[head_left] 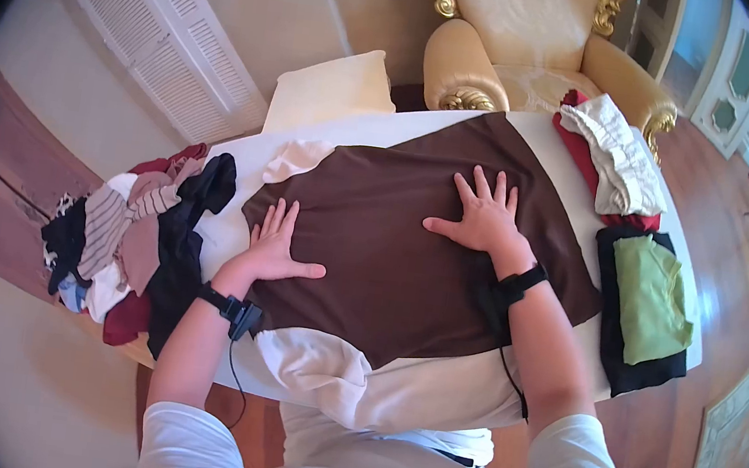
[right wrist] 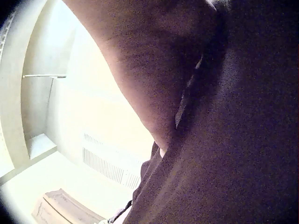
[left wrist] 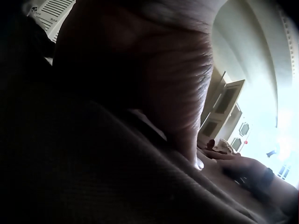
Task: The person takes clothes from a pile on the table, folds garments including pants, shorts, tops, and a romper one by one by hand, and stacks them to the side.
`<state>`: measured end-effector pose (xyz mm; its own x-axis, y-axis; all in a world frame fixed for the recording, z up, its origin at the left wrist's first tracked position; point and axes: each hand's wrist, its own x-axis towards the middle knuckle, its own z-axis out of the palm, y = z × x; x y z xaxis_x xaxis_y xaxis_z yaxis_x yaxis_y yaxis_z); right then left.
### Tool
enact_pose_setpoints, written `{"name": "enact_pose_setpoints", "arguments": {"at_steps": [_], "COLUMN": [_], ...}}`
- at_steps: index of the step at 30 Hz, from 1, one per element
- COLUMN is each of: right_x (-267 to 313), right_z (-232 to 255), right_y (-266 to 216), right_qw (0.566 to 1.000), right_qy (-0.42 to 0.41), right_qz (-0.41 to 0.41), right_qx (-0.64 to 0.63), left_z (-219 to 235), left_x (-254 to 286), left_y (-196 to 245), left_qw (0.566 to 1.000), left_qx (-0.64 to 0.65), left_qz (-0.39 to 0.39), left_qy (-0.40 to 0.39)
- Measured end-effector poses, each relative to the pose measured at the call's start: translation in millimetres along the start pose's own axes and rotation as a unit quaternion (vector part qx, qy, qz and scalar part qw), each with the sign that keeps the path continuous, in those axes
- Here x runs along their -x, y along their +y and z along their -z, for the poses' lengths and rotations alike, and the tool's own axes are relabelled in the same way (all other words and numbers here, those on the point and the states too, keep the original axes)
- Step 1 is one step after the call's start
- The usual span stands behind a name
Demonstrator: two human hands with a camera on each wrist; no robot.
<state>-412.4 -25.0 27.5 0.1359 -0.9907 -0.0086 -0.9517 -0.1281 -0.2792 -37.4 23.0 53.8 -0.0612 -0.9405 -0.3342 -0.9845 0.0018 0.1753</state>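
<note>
A dark brown top (head_left: 365,233) with cream sleeves lies spread across a white-covered table (head_left: 458,389). One cream sleeve (head_left: 315,372) bunches at the near edge, and the other sticks out on the far side. My left hand (head_left: 272,248) rests flat on the brown cloth near its left end, fingers straight and thumb pointing right. Farther right, my right hand (head_left: 486,218) presses on the cloth with its fingers spread. In the left wrist view the thumb (left wrist: 184,140) meets the fabric; the right wrist view shows the right hand (right wrist: 149,70) against the same dark cloth.
A loose heap of clothes (head_left: 140,243) covers the table's left end. On the right lie folded white trousers (head_left: 622,157) over red cloth, and a green garment (head_left: 651,301) on black cloth. Behind the table stand a gold armchair (head_left: 519,46) and a cream seat (head_left: 331,93).
</note>
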Motion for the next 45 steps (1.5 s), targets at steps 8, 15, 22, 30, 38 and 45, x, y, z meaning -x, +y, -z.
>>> {"name": "enact_pose_setpoints", "arguments": {"at_steps": [8,15,22,30,38,45], "right_x": [-18,-83,-108,-39,17,80], "right_z": [62,20,24,37,39,47], "right_y": [-38,-7,45,-1,45,36], "right_qw": [0.991,0.992,0.995,0.985,0.983,0.962], "right_qy": [-0.120,0.045,-0.016,-0.015,-0.081,-0.061], "right_qz": [-0.029,0.100,0.021,0.129,0.125,0.211], "right_qx": [0.061,0.061,0.092,0.117,0.111,0.164], "left_z": [42,37,19,24,33,23], "left_x": [-29,2,9,-35,-84,19], "left_y": [-19,12,-47,-35,-31,9], "left_qw": [0.999,1.000,0.998,0.989,0.996,0.986], "left_qx": [-0.044,0.004,0.001,0.047,0.010,-0.018], "left_qz": [-0.023,0.006,0.043,-0.054,0.064,-0.140], "left_qy": [-0.020,-0.009,-0.037,0.128,0.052,0.087]}}
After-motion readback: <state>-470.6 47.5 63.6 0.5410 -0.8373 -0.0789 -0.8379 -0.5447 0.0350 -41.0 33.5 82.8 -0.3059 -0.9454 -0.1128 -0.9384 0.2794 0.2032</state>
